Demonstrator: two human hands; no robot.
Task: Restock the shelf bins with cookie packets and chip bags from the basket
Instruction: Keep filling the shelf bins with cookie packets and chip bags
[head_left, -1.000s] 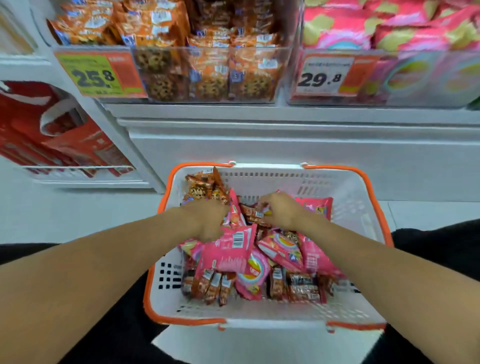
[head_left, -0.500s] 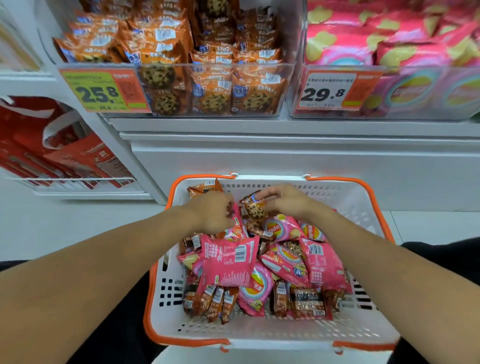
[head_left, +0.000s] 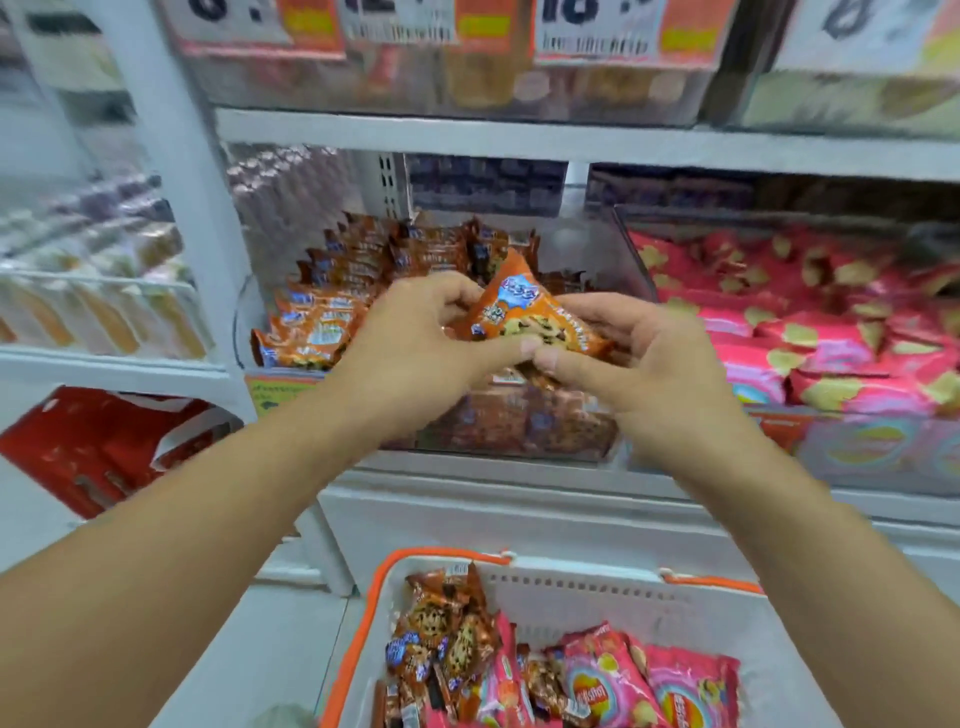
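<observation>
Both hands, left hand (head_left: 415, 343) and right hand (head_left: 654, 364), pinch 1 cookie packet (head_left: 530, 322) above the cookie bin (head_left: 519, 436); next, it should be lowered into the rows.

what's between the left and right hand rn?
An orange cookie packet, held by both the left hand and the right hand above the cookie bin. Thumb tips nearly meet below it. Head view.

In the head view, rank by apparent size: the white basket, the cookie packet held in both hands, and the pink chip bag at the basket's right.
1. White basket, though cut off by the frame.
2 and 3. Held cookie packet and pink chip bag look alike; different nearness, unranked.
</observation>
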